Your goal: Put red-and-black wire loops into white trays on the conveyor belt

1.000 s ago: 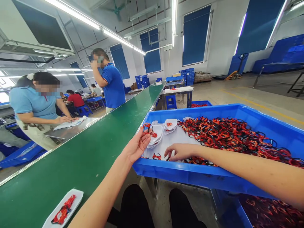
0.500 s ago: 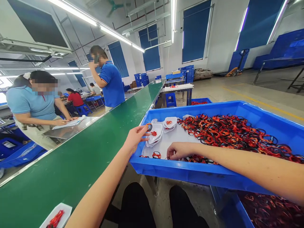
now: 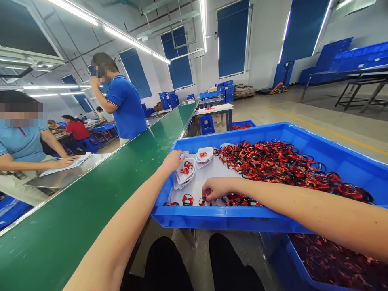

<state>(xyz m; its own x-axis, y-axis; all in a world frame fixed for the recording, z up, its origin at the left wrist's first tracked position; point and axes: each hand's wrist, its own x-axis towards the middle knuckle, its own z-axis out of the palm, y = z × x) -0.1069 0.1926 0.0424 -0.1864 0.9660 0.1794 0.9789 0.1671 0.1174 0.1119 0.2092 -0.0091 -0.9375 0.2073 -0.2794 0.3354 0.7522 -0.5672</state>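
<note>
My left hand is at the left wall of a large blue bin, fingers curled at the edge of a stacked white dish. What they grip, if anything, is hidden. Red-and-black ring-shaped parts lie in that dish. Low over the bin's near side, my right hand has its fingers closed on a small red-and-black ring. A similar single ring lies just left of it. The big heap of rings fills the bin's right part.
A green conveyor belt runs along the bin's left side. Behind the first stack stands another white dish stack. A lower blue bin with more rings sits below right. Two people stand across the belt, one writing on papers.
The black ring at my left fingers is no longer seen there; more parts lie in the dish. My right fingers have come to a ring. The whole view has shifted to the right.
</note>
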